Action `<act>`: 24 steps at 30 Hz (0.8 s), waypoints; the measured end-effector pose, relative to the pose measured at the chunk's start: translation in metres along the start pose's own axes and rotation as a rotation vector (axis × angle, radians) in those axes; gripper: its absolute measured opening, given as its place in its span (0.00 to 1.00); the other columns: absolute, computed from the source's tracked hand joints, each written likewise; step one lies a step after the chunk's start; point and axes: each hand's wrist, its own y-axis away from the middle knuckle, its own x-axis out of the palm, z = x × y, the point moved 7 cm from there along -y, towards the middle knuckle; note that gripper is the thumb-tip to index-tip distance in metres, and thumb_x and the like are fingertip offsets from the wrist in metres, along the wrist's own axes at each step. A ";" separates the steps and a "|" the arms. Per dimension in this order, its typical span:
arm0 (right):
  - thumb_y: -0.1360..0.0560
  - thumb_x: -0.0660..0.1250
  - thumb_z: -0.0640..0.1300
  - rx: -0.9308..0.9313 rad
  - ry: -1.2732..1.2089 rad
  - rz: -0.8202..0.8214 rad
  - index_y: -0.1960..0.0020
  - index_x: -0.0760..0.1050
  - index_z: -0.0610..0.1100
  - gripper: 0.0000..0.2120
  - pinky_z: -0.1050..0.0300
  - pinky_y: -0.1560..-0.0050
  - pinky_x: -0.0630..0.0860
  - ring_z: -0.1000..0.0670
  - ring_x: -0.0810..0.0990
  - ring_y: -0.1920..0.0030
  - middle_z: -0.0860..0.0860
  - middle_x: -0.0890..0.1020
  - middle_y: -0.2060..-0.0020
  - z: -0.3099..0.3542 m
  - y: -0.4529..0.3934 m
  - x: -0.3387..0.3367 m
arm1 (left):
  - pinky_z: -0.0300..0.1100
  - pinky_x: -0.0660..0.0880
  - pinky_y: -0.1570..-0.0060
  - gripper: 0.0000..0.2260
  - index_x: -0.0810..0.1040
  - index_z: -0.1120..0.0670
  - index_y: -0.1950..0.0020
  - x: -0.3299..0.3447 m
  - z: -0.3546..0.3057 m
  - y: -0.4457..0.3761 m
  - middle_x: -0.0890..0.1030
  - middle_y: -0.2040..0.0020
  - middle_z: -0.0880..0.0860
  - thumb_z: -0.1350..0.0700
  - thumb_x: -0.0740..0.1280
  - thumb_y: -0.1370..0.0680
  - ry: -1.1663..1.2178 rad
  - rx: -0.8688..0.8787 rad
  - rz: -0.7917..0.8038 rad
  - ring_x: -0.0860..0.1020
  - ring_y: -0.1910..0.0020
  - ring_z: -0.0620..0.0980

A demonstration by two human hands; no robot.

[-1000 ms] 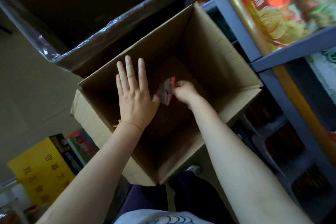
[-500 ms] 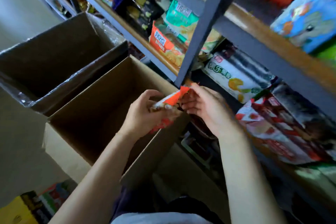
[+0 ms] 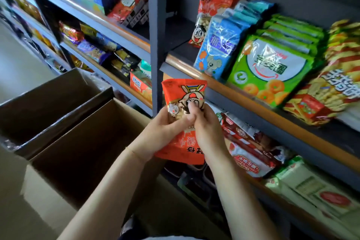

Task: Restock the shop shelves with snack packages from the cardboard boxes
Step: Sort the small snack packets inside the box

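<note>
A red snack packet (image 3: pixel 183 103) is held in both hands in front of the grey shelf post (image 3: pixel 156 45).

The packet is gripped at its middle by the left hand (image 3: pixel 165 130) and the right hand (image 3: pixel 206 132), each grip closed on it, so its lower print is partly hidden. Just right of the packet, red (image 3: pixel 210 6), blue (image 3: pixel 220 48) and green packets (image 3: pixel 272 68) are stood on the shelf (image 3: pixel 214 84). Left of the packet, an open cardboard box (image 3: pixel 78 152) is seen, its base lost in shadow.
</note>
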 end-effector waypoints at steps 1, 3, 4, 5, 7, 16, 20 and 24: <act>0.24 0.62 0.64 0.003 -0.018 -0.004 0.48 0.80 0.52 0.18 0.53 0.48 0.80 0.57 0.84 0.52 0.57 0.86 0.55 0.004 0.004 -0.006 | 0.43 0.82 0.55 0.17 0.77 0.55 0.38 0.009 -0.002 0.000 0.86 0.49 0.54 0.53 0.70 0.26 -0.024 0.024 -0.007 0.85 0.52 0.53; 0.20 0.62 0.58 0.019 -0.063 0.004 0.55 0.80 0.53 0.13 0.67 0.59 0.77 0.65 0.82 0.61 0.63 0.85 0.63 0.010 0.008 -0.021 | 0.42 0.81 0.56 0.18 0.77 0.55 0.40 0.019 -0.006 0.002 0.87 0.50 0.54 0.53 0.73 0.28 -0.085 0.027 -0.016 0.86 0.53 0.53; 0.20 0.62 0.58 0.017 -0.080 -0.003 0.58 0.80 0.54 0.14 0.69 0.62 0.76 0.66 0.81 0.63 0.64 0.84 0.66 0.011 0.008 -0.032 | 0.42 0.82 0.55 0.18 0.77 0.54 0.39 0.024 -0.008 0.005 0.87 0.49 0.54 0.53 0.74 0.28 -0.155 0.024 0.007 0.86 0.52 0.54; 0.21 0.64 0.59 0.009 -0.099 -0.010 0.59 0.81 0.54 0.14 0.67 0.60 0.78 0.65 0.82 0.63 0.63 0.84 0.65 0.015 0.008 -0.042 | 0.42 0.82 0.53 0.17 0.77 0.54 0.39 0.029 -0.010 0.008 0.87 0.48 0.54 0.55 0.75 0.27 -0.251 0.019 0.050 0.86 0.51 0.54; 0.27 0.70 0.61 0.010 -0.145 -0.049 0.56 0.83 0.53 0.12 0.58 0.56 0.81 0.57 0.86 0.59 0.56 0.87 0.60 0.023 0.009 -0.062 | 0.40 0.81 0.52 0.16 0.78 0.53 0.39 0.037 -0.012 0.013 0.87 0.47 0.51 0.58 0.75 0.26 -0.400 -0.003 0.133 0.86 0.50 0.50; 0.25 0.71 0.55 -0.089 -0.170 -0.301 0.58 0.85 0.52 0.09 0.50 0.55 0.83 0.50 0.85 0.59 0.52 0.87 0.61 0.028 0.014 -0.134 | 0.46 0.83 0.54 0.33 0.78 0.61 0.38 0.015 -0.017 0.013 0.85 0.46 0.61 0.50 0.83 0.38 -0.004 -0.110 -0.120 0.85 0.50 0.58; 0.21 0.68 0.46 -0.120 -0.096 -0.161 0.57 0.83 0.49 0.08 0.63 0.66 0.75 0.55 0.84 0.63 0.53 0.86 0.63 0.034 0.030 -0.139 | 0.48 0.83 0.58 0.19 0.78 0.60 0.39 0.017 -0.028 0.000 0.85 0.49 0.59 0.51 0.72 0.26 0.210 -0.091 -0.207 0.86 0.54 0.56; 0.24 0.67 0.62 -0.114 0.051 -0.137 0.54 0.81 0.47 0.18 0.60 0.56 0.74 0.51 0.81 0.59 0.51 0.82 0.63 0.039 0.047 -0.135 | 0.50 0.84 0.54 0.13 0.80 0.56 0.45 0.010 -0.049 -0.012 0.85 0.52 0.57 0.48 0.67 0.20 0.073 -0.051 -0.240 0.85 0.56 0.55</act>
